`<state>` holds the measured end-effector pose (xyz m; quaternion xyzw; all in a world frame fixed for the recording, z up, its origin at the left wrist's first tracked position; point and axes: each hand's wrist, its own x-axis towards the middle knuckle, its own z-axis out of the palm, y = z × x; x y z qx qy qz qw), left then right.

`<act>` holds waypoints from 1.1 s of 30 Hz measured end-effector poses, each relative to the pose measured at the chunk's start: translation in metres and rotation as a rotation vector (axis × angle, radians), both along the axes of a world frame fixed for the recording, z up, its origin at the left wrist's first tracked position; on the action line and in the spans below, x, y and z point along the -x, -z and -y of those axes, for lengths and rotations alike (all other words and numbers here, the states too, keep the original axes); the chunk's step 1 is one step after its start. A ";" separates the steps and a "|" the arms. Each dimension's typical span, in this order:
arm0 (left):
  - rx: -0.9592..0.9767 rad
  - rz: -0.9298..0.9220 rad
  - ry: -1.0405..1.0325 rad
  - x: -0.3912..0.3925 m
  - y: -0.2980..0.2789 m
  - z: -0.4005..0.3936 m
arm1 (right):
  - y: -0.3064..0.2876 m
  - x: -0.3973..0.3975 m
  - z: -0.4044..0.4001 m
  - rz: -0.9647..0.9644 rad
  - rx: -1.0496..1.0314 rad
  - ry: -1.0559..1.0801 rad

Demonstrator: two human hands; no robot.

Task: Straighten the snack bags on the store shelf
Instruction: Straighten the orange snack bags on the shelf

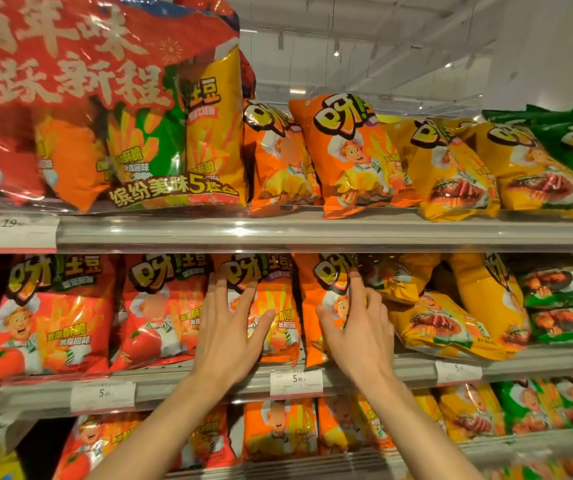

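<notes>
Two orange snack bags stand side by side on the middle shelf [416, 367]. My left hand [231, 329] lies flat with spread fingers on the front of the left orange bag [278, 306]. My right hand [359, 332] rests on the right orange bag [323, 299], fingers along its right edge and thumb on its front. That bag leans slightly left. Beside it to the right, yellow bags [437, 323] lie tilted and slumped.
Red tomato-flavour bags [53, 320] stand left of my hands. Green bags [562, 306] lie stacked at the far right. The top shelf holds a large red multipack [98, 105] and leaning orange bags [351, 154] and yellow bags. White price tags [296, 381] line the shelf rails.
</notes>
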<state>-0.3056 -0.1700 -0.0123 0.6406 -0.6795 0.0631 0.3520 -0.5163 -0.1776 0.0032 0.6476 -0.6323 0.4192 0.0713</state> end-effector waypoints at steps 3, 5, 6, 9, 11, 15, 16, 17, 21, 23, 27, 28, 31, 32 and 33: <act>0.006 0.040 -0.017 0.000 -0.001 0.004 | 0.006 -0.007 0.007 -0.068 0.029 0.064; 0.020 0.059 -0.024 -0.002 -0.002 0.005 | 0.007 -0.009 0.010 -0.108 0.031 0.079; 0.024 0.057 -0.022 -0.003 -0.001 0.006 | 0.007 -0.007 0.011 -0.104 0.023 0.056; 0.018 0.042 -0.011 -0.008 0.001 0.006 | 0.000 0.007 0.014 0.060 -0.119 -0.131; 0.022 0.039 -0.012 -0.008 0.002 0.007 | -0.004 0.016 0.016 0.139 -0.193 -0.222; 0.032 0.021 -0.018 -0.006 0.002 0.008 | -0.007 0.013 0.018 0.225 -0.239 -0.307; 0.031 0.020 -0.018 -0.005 0.002 0.008 | -0.006 0.011 0.018 0.245 -0.235 -0.305; 0.030 0.024 -0.018 -0.005 0.002 0.008 | -0.006 0.010 0.018 0.261 -0.223 -0.293; 0.028 0.008 0.007 -0.007 0.002 0.007 | -0.001 0.009 0.016 0.181 -0.120 -0.174; 0.032 0.002 0.015 -0.007 0.002 0.006 | 0.000 0.010 0.016 0.100 -0.064 -0.077; 0.034 0.022 0.005 -0.006 0.001 0.007 | 0.005 0.002 0.023 0.010 -0.019 0.069; 0.031 0.036 -0.004 -0.006 0.001 0.008 | 0.006 -0.002 0.026 -0.007 -0.023 0.085; 0.000 0.056 -0.013 -0.005 -0.001 0.009 | 0.009 -0.007 0.031 -0.040 -0.123 0.079; -0.009 0.051 -0.010 -0.005 -0.002 0.008 | 0.010 -0.005 0.032 -0.044 -0.176 0.060; -0.016 0.046 -0.008 -0.006 -0.003 0.007 | 0.009 -0.003 0.032 -0.039 -0.218 0.034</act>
